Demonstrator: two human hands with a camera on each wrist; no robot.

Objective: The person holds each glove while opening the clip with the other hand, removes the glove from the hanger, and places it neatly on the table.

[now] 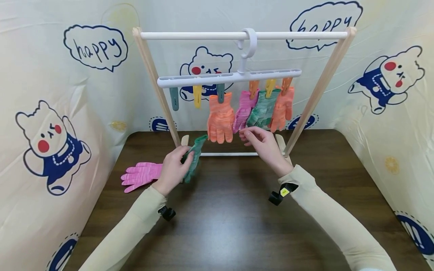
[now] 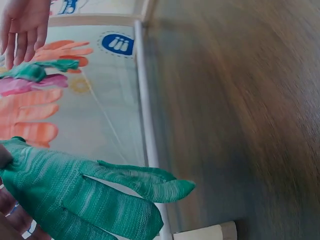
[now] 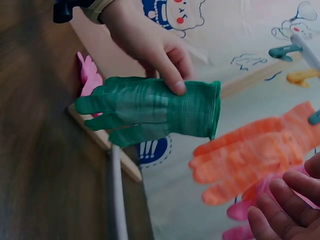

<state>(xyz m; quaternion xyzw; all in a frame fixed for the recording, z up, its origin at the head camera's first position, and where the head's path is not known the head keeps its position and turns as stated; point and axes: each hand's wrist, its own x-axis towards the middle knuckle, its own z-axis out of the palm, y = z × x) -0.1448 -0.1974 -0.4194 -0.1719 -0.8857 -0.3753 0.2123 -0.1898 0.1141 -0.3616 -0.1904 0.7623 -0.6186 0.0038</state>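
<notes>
My left hand grips a green knitted glove near its cuff, just above the table in front of the rack. In the right wrist view the thumb presses on the green glove. My right hand hovers with relaxed fingers just under the hanging gloves and holds nothing. A white clip hanger carries an orange glove, a pink glove, a green glove and another orange glove. A teal clip and a yellow clip hang free.
A pink glove lies flat on the dark wooden table, left of my left hand. The wooden rack with its white top rod stands at the back. Printed cloth walls surround the table.
</notes>
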